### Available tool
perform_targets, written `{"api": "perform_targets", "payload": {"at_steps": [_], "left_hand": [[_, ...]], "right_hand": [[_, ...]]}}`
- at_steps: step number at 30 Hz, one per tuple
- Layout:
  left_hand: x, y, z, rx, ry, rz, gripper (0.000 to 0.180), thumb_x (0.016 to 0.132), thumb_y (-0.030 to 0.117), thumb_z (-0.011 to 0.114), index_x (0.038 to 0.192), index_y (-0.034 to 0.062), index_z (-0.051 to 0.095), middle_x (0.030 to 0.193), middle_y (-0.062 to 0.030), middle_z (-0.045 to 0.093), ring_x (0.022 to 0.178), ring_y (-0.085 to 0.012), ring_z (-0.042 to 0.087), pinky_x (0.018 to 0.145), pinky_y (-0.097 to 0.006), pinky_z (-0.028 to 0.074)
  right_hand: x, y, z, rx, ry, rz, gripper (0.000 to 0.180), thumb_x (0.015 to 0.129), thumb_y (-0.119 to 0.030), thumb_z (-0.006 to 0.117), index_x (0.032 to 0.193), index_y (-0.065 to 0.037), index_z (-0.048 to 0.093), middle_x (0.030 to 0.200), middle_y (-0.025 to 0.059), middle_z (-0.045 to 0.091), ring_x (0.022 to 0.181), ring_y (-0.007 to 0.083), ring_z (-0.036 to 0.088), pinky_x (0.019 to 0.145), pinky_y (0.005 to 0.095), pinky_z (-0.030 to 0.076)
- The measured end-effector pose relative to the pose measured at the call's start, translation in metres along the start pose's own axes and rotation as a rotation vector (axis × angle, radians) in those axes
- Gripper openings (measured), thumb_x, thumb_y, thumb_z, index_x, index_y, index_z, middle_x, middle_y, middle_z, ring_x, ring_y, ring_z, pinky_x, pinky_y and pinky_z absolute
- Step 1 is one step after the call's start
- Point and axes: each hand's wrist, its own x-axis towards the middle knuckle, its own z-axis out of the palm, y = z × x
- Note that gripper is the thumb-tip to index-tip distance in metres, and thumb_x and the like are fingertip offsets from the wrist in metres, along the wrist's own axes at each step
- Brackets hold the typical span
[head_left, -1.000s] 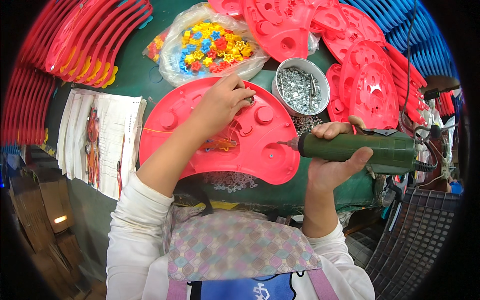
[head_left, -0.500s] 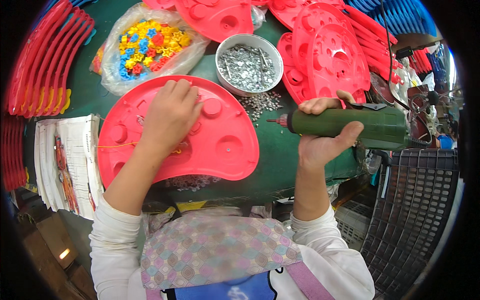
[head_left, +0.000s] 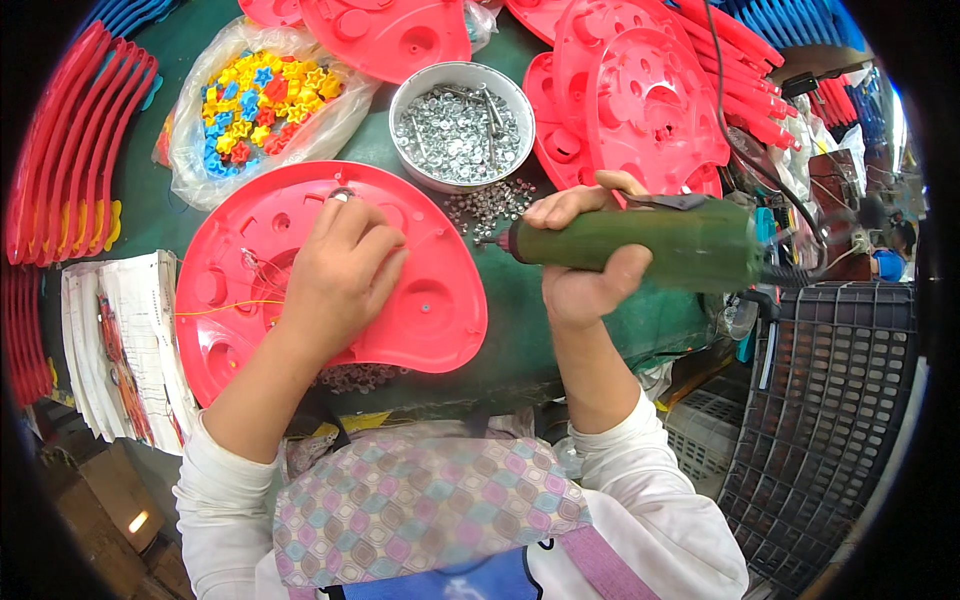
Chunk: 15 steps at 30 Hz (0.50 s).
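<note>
A red plastic half-round shell (head_left: 430,310) lies on the green table in front of me. My left hand (head_left: 340,275) rests flat on its middle, fingers pointing to the far edge, pressing it down. My right hand (head_left: 585,255) grips a green electric screwdriver (head_left: 650,243), held level with its tip pointing left, just right of the shell and above loose screws (head_left: 485,205). A thin yellow string (head_left: 225,308) runs across the shell's left part.
A metal bowl of screws (head_left: 460,125) stands behind the shell. A clear bag of coloured plastic pieces (head_left: 260,100) lies at the back left. Stacks of red shells (head_left: 640,100) and red curved parts (head_left: 60,170) surround the table. Printed sheets (head_left: 120,340) lie left; a dark crate (head_left: 840,420) stands right.
My left hand has slid from the shell's far rim down to its middle. The screwdriver stays level in my right hand, tip left. The view has shifted a little.
</note>
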Motion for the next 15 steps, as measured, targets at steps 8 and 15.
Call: {"api": "perform_targets", "payload": {"at_steps": [8, 15], "left_hand": [[0.002, 0.013, 0.003, -0.385, -0.035, -0.118, 0.023, 0.086, 0.007, 0.076, 0.107, 0.0018, 0.07, 0.094, -0.0124, 0.069, 0.086, -0.0292, 0.067, 0.077, -0.038, 0.055], [-0.006, 0.022, 0.002, -0.68, -0.272, -0.39, 0.023, 0.086, 0.007, 0.077, 0.108, 0.0024, 0.072, 0.092, -0.0128, 0.071, 0.086, -0.0247, 0.07, 0.076, -0.036, 0.055]], "right_hand": [[0.01, -0.04, 0.002, 0.342, -0.049, -0.113, 0.092, 0.091, -0.084, 0.043, 0.138, -0.005, 0.049, 0.082, 0.0088, 0.06, 0.073, 0.0231, 0.06, 0.07, 0.0389, 0.053], [-0.005, -0.041, 0.024, 0.447, -0.104, 0.007, 0.095, 0.09, -0.085, 0.043, 0.137, -0.004, 0.051, 0.08, 0.0062, 0.059, 0.073, 0.0217, 0.061, 0.068, 0.0368, 0.053]]}}
